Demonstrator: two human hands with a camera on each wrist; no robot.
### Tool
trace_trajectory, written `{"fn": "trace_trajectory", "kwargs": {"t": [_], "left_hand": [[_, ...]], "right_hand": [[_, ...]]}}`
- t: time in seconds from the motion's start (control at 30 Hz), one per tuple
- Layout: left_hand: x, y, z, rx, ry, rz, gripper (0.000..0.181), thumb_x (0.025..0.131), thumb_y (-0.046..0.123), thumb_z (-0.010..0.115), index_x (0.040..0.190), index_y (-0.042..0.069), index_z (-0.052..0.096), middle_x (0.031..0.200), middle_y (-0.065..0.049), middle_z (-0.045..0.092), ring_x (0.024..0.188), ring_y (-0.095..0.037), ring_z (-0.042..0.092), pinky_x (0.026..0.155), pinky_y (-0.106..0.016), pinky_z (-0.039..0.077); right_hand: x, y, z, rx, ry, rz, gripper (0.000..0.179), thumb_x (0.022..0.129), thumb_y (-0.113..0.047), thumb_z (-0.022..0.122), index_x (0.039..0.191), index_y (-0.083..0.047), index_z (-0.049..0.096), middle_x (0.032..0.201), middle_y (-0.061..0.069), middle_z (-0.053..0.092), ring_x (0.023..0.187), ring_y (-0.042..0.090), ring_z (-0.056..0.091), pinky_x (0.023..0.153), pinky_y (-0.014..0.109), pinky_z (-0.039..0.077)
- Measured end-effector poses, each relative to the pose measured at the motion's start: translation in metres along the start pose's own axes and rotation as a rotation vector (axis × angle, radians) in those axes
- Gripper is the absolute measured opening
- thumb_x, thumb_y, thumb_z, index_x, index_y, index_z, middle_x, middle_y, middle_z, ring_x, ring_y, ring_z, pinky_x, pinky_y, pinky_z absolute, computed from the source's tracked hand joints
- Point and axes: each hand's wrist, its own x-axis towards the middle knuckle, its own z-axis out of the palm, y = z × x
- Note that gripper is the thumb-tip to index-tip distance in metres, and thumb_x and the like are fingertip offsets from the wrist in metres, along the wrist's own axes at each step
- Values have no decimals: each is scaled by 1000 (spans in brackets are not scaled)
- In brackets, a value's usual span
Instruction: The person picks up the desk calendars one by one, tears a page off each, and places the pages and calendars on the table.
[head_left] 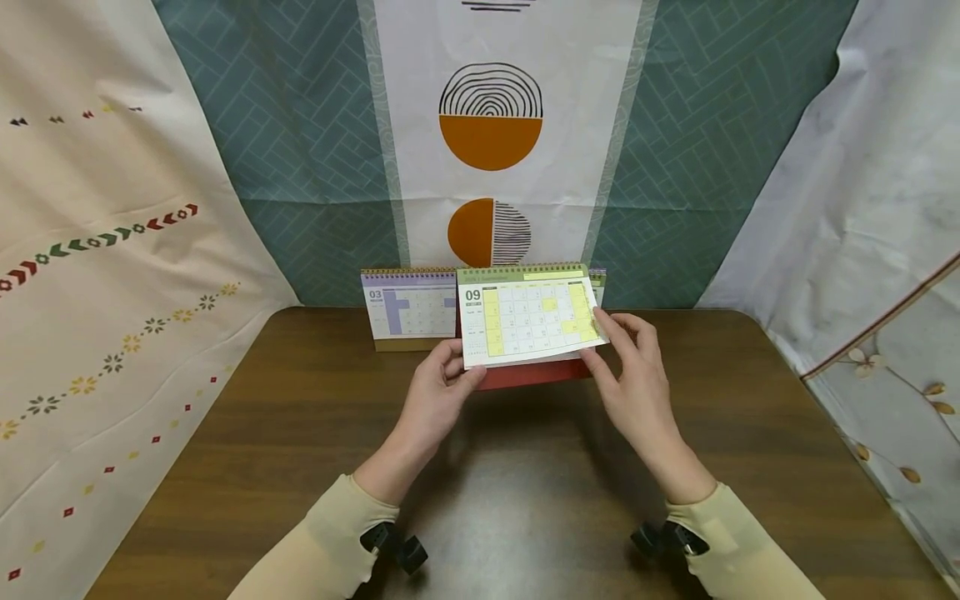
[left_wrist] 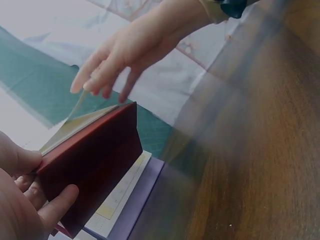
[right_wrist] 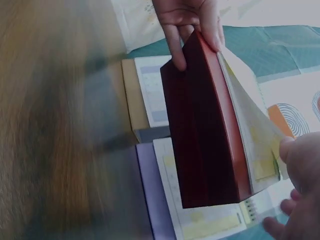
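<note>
A desk calendar with a red stand is held up, its spiral-bound page headed 09 and marked in yellow. At its lower left corner the left hand grips it, thumb in front and fingers behind the stand, as the left wrist view shows. With thumb and fingertips my right hand pinches the right edge of the top page. That page bends away from the sheets beneath it in the right wrist view.
Behind on the left stands a calendar with a purple 03 page and a tan base. Another calendar with a purple base is mostly hidden behind the held one. All are over a brown wooden table, with a patterned cloth at the back.
</note>
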Motion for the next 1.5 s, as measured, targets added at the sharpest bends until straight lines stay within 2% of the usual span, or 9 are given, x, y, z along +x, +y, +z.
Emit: {"fn": "trace_trajectory", "kwargs": {"t": [0.1, 0.2, 0.3, 0.53, 0.77, 0.93, 1.27, 1.5], "left_hand": [[0, -1, 0, -5, -7, 0, 35, 103, -8, 72, 136, -2, 63, 127, -20, 78, 100, -20, 74, 86, -25, 59], [0, -2, 1, -10, -14, 7, 35, 103, -9, 71, 136, -3, 62, 127, -20, 78, 103, -21, 74, 88, -26, 59], [0, -2, 1, -15, -19, 10, 34, 103, -8, 71, 136, -3, 62, 128, -20, 78, 108, -23, 75, 90, -27, 59], [-1, -4, 3, -8, -39, 0, 33, 105, -6, 69, 136, -4, 62, 129, -21, 77, 112, -27, 76, 92, -27, 59], [-3, -3, 6, -1, -53, -11, 34, 104, -7, 71, 137, -5, 62, 128, -23, 77, 111, -31, 76, 91, -28, 60], [-4, -2, 7, -1, -58, -7, 34, 104, -7, 71, 137, -6, 62, 128, -24, 76, 111, -31, 76, 91, -29, 60], [-5, -1, 5, 1, -66, -26, 35, 104, -6, 71, 138, -4, 61, 131, -21, 76, 113, -31, 75, 94, -32, 60], [-5, 0, 4, 4, -57, -22, 34, 105, -6, 70, 138, -4, 61, 131, -21, 76, 113, -30, 75, 94, -32, 60]], "right_hand": [[0, 3, 0, -49, 58, -93, 48, 96, -5, 86, 143, -11, 75, 151, 22, 52, 137, 41, 49, 101, 56, 48], [2, 5, 0, -74, 75, -133, 38, 97, -4, 85, 134, -11, 81, 147, 21, 56, 134, 43, 50, 99, 57, 49], [3, 7, -1, -96, 87, -152, 33, 97, -4, 84, 130, -10, 82, 141, 19, 61, 131, 43, 52, 97, 58, 49], [3, 10, -3, -185, 103, -199, 22, 98, -7, 83, 120, -8, 84, 122, 10, 75, 127, 36, 59, 102, 55, 51], [3, 13, -5, -251, 159, -256, 17, 96, -6, 85, 112, -4, 82, 107, 12, 79, 107, 35, 68, 89, 54, 57], [4, 15, -6, -255, 176, -278, 17, 94, -6, 87, 110, -4, 81, 102, 13, 78, 98, 35, 69, 82, 54, 58], [5, 16, -3, -235, 177, -295, 19, 95, -4, 85, 114, -5, 81, 100, 13, 80, 94, 34, 71, 83, 55, 58], [8, 9, -2, -331, 155, -336, 21, 101, -16, 81, 120, -7, 82, 100, 13, 77, 94, 36, 70, 81, 54, 59]]}}
